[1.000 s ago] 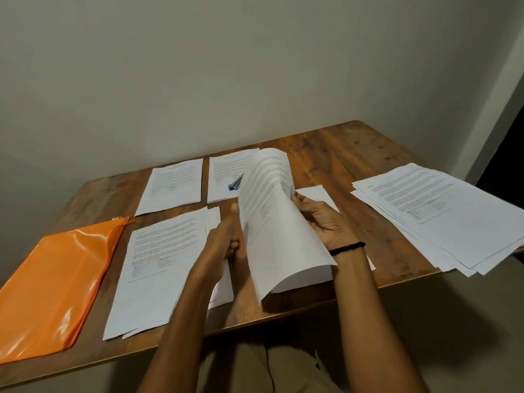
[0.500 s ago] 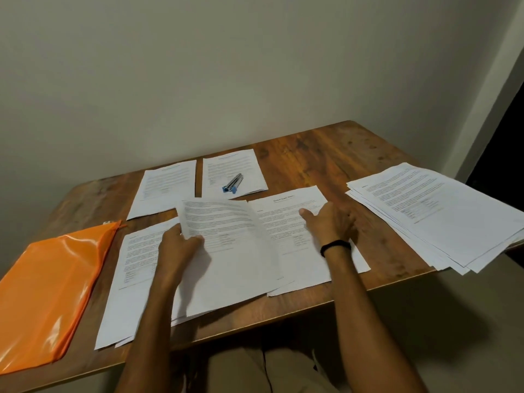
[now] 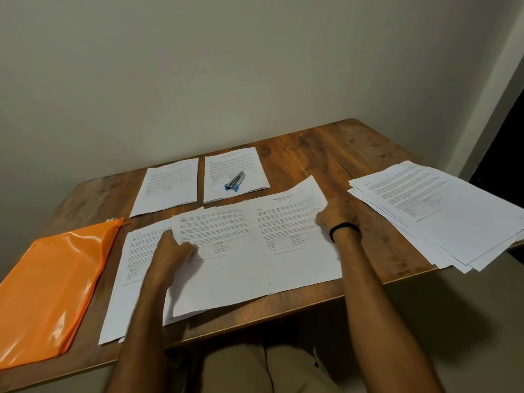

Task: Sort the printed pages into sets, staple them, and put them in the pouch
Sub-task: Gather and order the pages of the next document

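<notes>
Sorting unfinished: left hand point(image 3: 173, 251) pinches white printed sheet point(image 3: 226, 268); right hand point(image 3: 338, 219) curled at neighbouring page point(image 3: 295, 251), grip unclear; blue-silver metal stapler point(image 3: 234, 181), glossy orange plastic pouch point(image 3: 51, 285) lie unused.

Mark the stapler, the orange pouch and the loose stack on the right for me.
stapler point(image 3: 235, 182): head view, middle of its metal body.
orange pouch point(image 3: 56, 279): head view, centre of its glossy face.
loose stack point(image 3: 442, 211): head view, printed area of the top sheet.
</notes>
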`<state>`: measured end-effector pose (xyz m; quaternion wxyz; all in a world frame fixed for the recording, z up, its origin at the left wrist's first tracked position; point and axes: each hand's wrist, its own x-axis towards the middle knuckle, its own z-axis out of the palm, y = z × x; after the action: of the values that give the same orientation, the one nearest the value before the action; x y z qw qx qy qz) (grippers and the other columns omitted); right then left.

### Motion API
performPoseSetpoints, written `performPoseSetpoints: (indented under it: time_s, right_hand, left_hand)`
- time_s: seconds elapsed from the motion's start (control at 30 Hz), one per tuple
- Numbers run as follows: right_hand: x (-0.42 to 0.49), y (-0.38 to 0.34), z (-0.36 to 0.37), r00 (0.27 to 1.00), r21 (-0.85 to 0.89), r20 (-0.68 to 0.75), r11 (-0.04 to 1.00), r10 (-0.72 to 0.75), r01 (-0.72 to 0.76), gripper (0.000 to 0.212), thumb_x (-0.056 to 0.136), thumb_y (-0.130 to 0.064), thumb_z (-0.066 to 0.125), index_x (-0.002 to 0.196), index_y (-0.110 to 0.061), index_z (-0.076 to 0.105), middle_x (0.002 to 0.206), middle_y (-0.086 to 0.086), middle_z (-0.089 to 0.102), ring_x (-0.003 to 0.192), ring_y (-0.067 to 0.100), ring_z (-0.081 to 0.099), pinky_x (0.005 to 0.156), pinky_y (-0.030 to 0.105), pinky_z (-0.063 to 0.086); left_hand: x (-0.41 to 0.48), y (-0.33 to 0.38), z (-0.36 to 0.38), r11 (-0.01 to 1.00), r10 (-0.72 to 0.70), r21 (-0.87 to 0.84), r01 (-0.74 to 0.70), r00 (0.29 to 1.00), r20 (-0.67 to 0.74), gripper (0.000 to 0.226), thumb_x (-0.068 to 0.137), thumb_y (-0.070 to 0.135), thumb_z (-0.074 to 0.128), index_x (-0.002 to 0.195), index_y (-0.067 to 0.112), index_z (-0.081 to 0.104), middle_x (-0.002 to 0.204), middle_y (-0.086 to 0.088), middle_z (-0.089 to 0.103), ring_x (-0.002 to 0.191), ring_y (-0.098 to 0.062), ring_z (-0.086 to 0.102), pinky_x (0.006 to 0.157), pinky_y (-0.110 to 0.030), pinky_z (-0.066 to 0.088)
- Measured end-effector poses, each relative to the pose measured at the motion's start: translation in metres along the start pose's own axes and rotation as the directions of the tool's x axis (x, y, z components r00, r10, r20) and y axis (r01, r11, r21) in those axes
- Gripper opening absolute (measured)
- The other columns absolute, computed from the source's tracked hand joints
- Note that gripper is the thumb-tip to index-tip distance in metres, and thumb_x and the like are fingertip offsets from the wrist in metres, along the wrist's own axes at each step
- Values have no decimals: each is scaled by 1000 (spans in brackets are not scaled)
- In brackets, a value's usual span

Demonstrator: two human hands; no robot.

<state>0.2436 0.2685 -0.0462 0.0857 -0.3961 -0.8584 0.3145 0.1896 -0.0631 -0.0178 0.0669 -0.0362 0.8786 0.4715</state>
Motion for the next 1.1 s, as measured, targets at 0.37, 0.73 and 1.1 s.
performPoseSetpoints:
  time_s: [0.37, 0.73, 1.1]
  right_hand:
    - [19, 14, -64, 966, 900, -143, 433, 214, 37, 15, 85, -1, 68, 98, -8, 68, 108, 4, 71, 96, 23, 69, 86, 39, 59]
    - [-24, -15, -12, 961, 595, 206, 804, -184, 26, 18, 89, -1, 70, 106, 1, 69, 99, 8, 70, 74, 19, 65, 63, 25, 52]
    - [-47, -27, 26, 972, 12, 60, 974, -228, 227, 15, 95, -13, 66, 107, -4, 69, 110, 12, 71, 90, 27, 68, 68, 27, 49]
  left_hand:
    - [9, -5, 2, 996, -29, 86, 23, 998, 62, 70, 86, 4, 73, 148, 14, 41, 147, -13, 50, 124, -34, 53, 100, -46, 47]
    - [15, 7, 39, 997, -26, -72, 31, 997, 68, 45, 103, 29, 54, 139, 3, 52, 145, -9, 51, 128, -30, 50, 103, -39, 42]
    - [14, 15, 83, 997, 45, -69, -34, 986, 159, 25, 95, 14, 63, 120, 11, 65, 124, 0, 67, 108, -25, 66, 93, -41, 57]
